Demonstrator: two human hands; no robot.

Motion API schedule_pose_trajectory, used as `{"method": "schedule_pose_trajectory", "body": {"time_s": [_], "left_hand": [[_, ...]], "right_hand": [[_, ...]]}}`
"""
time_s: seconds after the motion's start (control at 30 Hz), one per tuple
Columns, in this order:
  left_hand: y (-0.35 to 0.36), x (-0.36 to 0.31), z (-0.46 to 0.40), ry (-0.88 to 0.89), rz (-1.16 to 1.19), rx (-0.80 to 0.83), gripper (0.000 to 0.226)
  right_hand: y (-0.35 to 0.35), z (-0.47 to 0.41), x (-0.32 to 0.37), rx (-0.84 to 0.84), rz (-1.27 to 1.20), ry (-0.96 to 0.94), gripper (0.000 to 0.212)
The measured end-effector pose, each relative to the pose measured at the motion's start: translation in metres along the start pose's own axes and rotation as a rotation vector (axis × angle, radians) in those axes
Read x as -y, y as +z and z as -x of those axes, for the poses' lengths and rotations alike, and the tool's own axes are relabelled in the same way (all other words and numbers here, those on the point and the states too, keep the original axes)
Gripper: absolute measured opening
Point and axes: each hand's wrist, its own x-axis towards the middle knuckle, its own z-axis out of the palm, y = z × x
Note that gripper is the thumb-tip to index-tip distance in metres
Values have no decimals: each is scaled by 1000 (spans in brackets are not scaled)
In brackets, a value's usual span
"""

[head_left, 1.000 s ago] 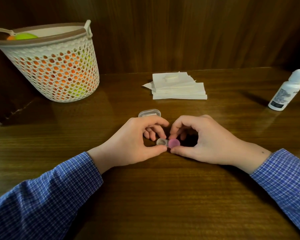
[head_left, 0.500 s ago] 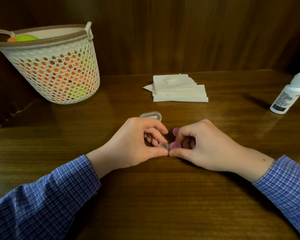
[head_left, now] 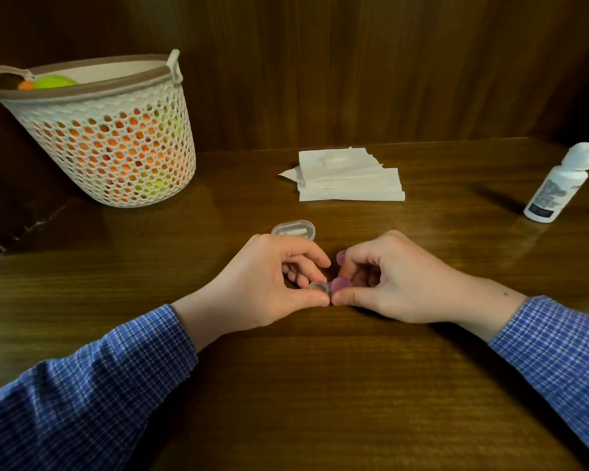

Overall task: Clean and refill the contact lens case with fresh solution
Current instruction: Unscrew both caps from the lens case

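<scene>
A small contact lens case (head_left: 330, 285) with a clear well on the left and a purple one on the right sits on the wooden table between my hands. My left hand (head_left: 269, 283) pinches the clear end between thumb and fingers. My right hand (head_left: 391, 280) grips the purple end, fingers curled over it. A purple cap (head_left: 341, 257) shows just behind my right index finger. A white solution bottle (head_left: 555, 185) with its flip cap raised stands at the far right.
A clear oval plastic lid (head_left: 293, 229) lies just beyond my left hand. A stack of white tissues (head_left: 347, 176) sits at the table's back middle. A white perforated basket (head_left: 106, 134) holding orange and green things stands at the back left, before a dark wood wall.
A purple cap has come off the case's right well and now shows behind my right index finger. Both hands stay on the case.
</scene>
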Motion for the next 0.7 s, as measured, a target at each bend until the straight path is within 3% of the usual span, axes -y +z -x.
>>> {"method": "schedule_pose_trajectory", "body": {"time_s": [0.57, 0.7], "left_hand": [[1, -1, 3, -8, 13, -11, 40], [2, 0, 3, -12, 13, -40, 41]], "right_hand": [[-1, -1, -5, 53, -19, -15, 13], [-1, 1, -2, 23, 48, 12, 21]]}}
